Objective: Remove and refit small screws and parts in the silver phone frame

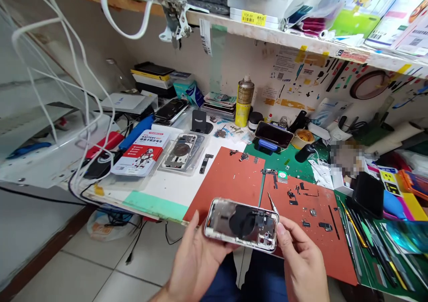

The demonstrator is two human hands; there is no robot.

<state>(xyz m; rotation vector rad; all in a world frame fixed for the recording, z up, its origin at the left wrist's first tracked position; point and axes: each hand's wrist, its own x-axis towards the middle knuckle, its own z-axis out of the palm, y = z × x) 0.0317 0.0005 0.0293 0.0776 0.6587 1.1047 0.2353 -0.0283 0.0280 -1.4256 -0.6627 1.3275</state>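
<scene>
An emptied phone housing [220, 224] with a silver frame faces up between my hands, a dark round patch in its middle and small parts at its right end. My left hand [197, 257] supports it from below at the left end, thumb raised beside the frame. At the right end, my right hand [301, 253] pinches the corner between thumb and fingers. Just behind the housing, a thin screwdriver [272, 202] lies on the orange mat [230, 181]. Small phone parts [292, 196] are scattered over the mat to the right.
Tweezers and picks [377, 253] line the right side. A propped phone [273, 135], a yellow spray can [245, 101] and a battery box [141, 153] stand farther back. White cables [85, 70] hang at left; a loaded shelf [301, 39] overhangs the bench.
</scene>
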